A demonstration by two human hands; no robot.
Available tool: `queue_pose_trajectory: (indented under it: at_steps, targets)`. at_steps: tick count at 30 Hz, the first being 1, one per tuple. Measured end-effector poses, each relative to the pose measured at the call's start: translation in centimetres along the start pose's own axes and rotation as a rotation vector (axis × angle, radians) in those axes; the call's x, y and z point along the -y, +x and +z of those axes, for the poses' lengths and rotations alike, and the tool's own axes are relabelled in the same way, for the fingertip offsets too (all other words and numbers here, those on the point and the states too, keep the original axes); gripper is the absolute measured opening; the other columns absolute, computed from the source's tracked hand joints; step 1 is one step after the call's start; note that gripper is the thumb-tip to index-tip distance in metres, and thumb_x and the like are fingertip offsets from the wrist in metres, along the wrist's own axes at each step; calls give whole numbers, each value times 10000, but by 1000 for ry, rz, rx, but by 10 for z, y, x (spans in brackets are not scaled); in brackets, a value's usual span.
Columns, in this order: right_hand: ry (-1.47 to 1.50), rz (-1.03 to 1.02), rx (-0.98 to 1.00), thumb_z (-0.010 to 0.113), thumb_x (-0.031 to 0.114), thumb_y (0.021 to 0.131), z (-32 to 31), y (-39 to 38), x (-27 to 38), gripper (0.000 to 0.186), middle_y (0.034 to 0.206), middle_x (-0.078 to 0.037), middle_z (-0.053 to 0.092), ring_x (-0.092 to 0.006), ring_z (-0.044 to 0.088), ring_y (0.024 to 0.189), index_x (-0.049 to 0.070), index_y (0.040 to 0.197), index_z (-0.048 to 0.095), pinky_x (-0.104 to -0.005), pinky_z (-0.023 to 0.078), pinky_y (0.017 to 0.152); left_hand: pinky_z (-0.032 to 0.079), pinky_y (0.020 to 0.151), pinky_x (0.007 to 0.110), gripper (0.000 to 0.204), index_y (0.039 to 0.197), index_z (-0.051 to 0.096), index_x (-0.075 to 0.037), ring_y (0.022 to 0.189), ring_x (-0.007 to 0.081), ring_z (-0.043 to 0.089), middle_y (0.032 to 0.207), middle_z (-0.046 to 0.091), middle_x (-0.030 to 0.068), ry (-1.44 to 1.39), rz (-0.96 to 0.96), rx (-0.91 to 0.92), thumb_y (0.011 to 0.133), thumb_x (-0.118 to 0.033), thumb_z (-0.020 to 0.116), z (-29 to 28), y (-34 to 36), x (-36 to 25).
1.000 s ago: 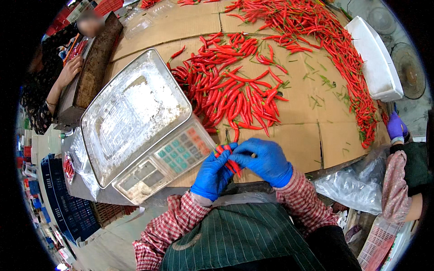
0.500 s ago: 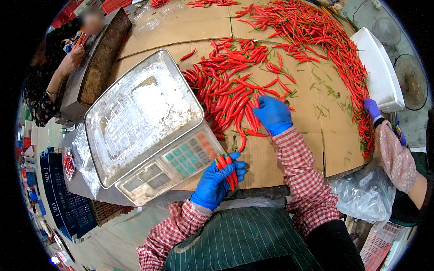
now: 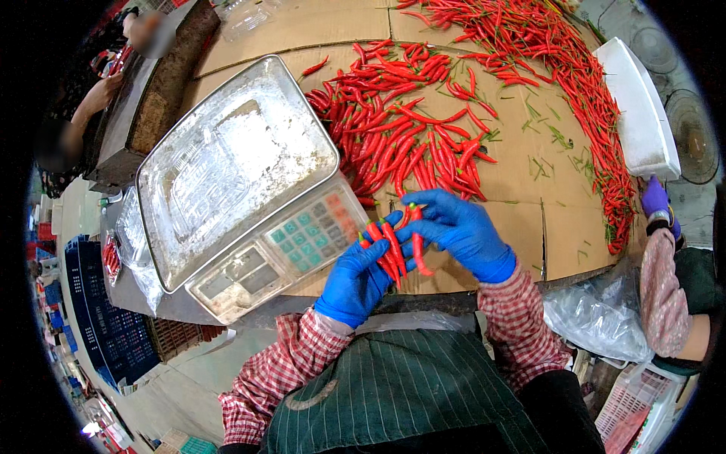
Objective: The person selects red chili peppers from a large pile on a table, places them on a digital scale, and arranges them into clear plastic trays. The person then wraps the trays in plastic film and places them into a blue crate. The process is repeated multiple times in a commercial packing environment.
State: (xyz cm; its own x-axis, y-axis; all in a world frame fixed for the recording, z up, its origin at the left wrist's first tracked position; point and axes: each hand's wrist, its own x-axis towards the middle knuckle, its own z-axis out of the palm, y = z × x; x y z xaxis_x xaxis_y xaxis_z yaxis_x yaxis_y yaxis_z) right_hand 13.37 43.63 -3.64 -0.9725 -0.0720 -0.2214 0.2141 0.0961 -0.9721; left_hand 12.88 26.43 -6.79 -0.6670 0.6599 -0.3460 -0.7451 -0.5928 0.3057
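Observation:
My left hand [image 3: 355, 281], in a blue glove, is closed round a few red chili peppers [image 3: 391, 256] whose green stem ends point up and away. Close beside it my right hand [image 3: 463, 233], gloved in blue too, pinches a red chili pepper [image 3: 417, 246] that hangs tip down next to the bunch. Beyond both hands a pile of red chili peppers [image 3: 378, 147] lies on the cardboard [image 3: 522, 227]. To the left stands a weighing scale [image 3: 302, 234] with a worn metal pan [image 3: 242, 174] and a keypad; clear plastic containers [image 3: 215, 181] rest on the pan.
A bigger heap of chilies [image 3: 560, 83] curves along the far right, beside a white foam box [image 3: 643, 106]. Cut green stems [image 3: 560, 138] are scattered between the heaps. At right is a co-worker's purple-gloved hand [image 3: 656, 200]; another person's hand [image 3: 102, 92] is at far left. Below stands a blue crate [image 3: 106, 325].
My right hand has come back from the pile to my left hand, carrying a chili pepper. The co-worker's purple-gloved hand has moved away from the heap.

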Motion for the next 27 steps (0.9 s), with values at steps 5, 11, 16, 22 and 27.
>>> queue_pose_trajectory:
  at_steps: [5, 11, 16, 22, 27]
  targets:
    - [-455, -293, -10, 569, 192, 747, 23, -2, -1, 260, 843, -131, 579, -233, 590, 679, 62, 972, 564, -299, 467, 618, 443, 803, 335, 466, 1209, 355, -27, 982, 210, 515, 1135, 483, 134, 255, -89, -35, 798, -139, 543, -10, -8, 0]
    - [-883, -199, -340, 605, 209, 698, -15, 46, -32, 227, 723, -140, 560, -268, 583, 651, 30, 829, 557, -361, 465, 559, 462, 723, 298, 521, 1224, 340, -37, 823, 181, 539, 977, 538, 86, 224, -65, -43, 763, -90, 577, -6, -8, -3]
    - [-1205, -42, -363, 633, 244, 642, -12, 88, -48, 254, 774, -162, 535, -311, 556, 666, 56, 791, 546, -416, 447, 536, 451, 759, 312, 491, 1188, 373, -20, 867, 192, 536, 1001, 528, 87, 224, -56, -60, 750, -86, 585, -12, -8, -2]
    - [-1253, 12, -355, 606, 161, 639, -2, 91, -45, 207, 767, -164, 524, -316, 565, 663, 45, 791, 529, -425, 451, 525, 454, 759, 331, 492, 1212, 351, -20, 876, 195, 533, 1032, 526, 94, 213, -51, -62, 771, -79, 561, -9, -5, -2]
    - [-1039, 173, -166, 557, 279, 647, -35, 83, -19, 293, 782, -200, 589, -332, 578, 746, 30, 801, 571, -419, 461, 669, 432, 809, 339, 506, 1229, 330, -9, 932, 223, 523, 1075, 510, 129, 187, -34, -35, 780, -92, 549, -1, -5, -7]
